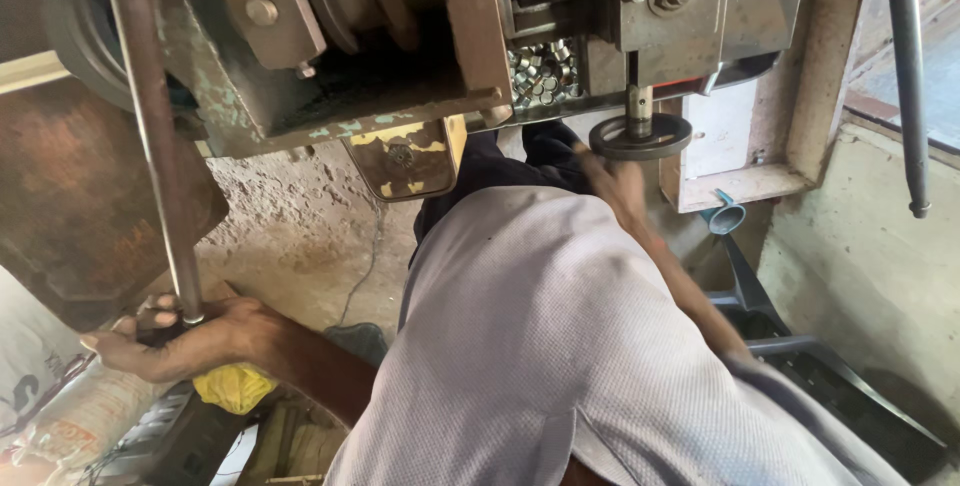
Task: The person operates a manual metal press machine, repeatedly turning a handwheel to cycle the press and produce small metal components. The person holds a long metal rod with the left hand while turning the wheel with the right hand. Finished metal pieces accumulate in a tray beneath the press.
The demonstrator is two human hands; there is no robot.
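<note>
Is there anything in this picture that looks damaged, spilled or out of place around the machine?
The machine frame looks worn: its green paint is chipped to bare rusty metal. Small metal pieces lie in a loose heap inside it. Otherwise nothing stands out: the left hand grips the lever, and the right hand is blurred below the round handwheel.

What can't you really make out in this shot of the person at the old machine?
- Right hand: motion-blurred below the small handwheel; its grip is unclear.
- Left hand: wraps the long lever, hiding the handle end.
- Machine: upper part cut off by the frame's top edge.
- Small metal pieces: too small to identify.
</note>
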